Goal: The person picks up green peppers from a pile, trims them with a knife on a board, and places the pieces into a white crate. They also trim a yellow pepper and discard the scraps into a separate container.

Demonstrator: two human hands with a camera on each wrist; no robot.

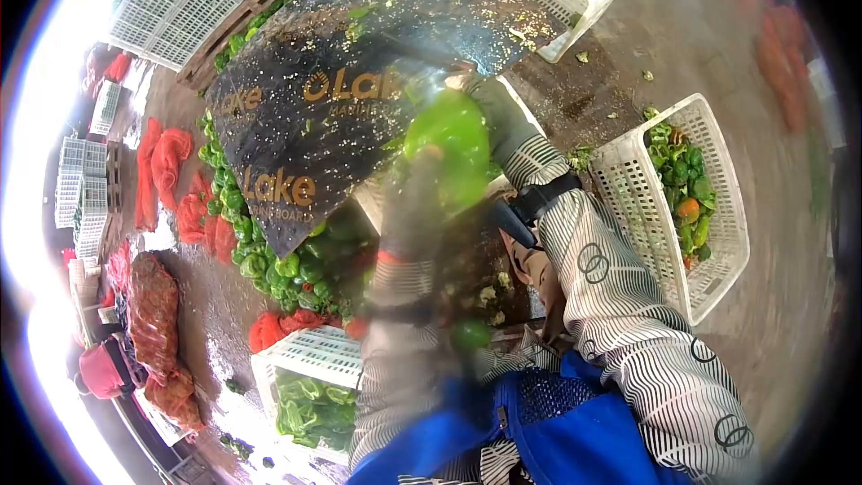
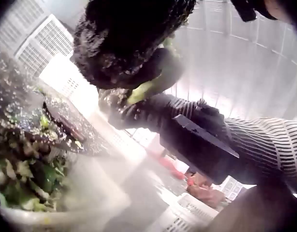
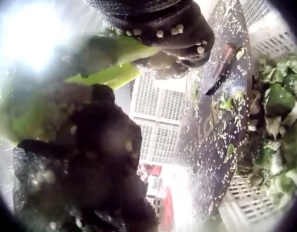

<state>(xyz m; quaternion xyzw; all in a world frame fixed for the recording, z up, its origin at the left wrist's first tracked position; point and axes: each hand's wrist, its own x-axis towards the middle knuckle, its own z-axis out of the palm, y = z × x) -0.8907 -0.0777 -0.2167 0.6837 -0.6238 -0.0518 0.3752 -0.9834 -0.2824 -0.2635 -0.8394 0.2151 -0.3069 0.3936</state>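
Note:
Both gloved hands are at a large green pepper [image 1: 449, 139], blurred in the head view. My left hand [image 1: 417, 193] grips it from the near left side. My right hand [image 1: 494, 112] holds it at the far right side. In the left wrist view, the dark, seed-covered glove of the left hand [image 2: 131, 43] curls over the pepper [image 2: 160, 79], and the right hand [image 2: 131, 108] is below. Between the two gloves in the right wrist view, the pepper [image 3: 109, 75] shows a pale green torn or cut edge. The gloves hide much of it.
A black printed board [image 1: 296, 126], strewn with seeds, lies ahead over a heap of green peppers [image 1: 256, 260]. A brown-handled tool [image 3: 224, 63] rests on it. White crates stand at right [image 1: 691, 292] and lower left [image 1: 310, 346], holding peppers or scraps. Red net sacks [image 1: 171, 162] lie left.

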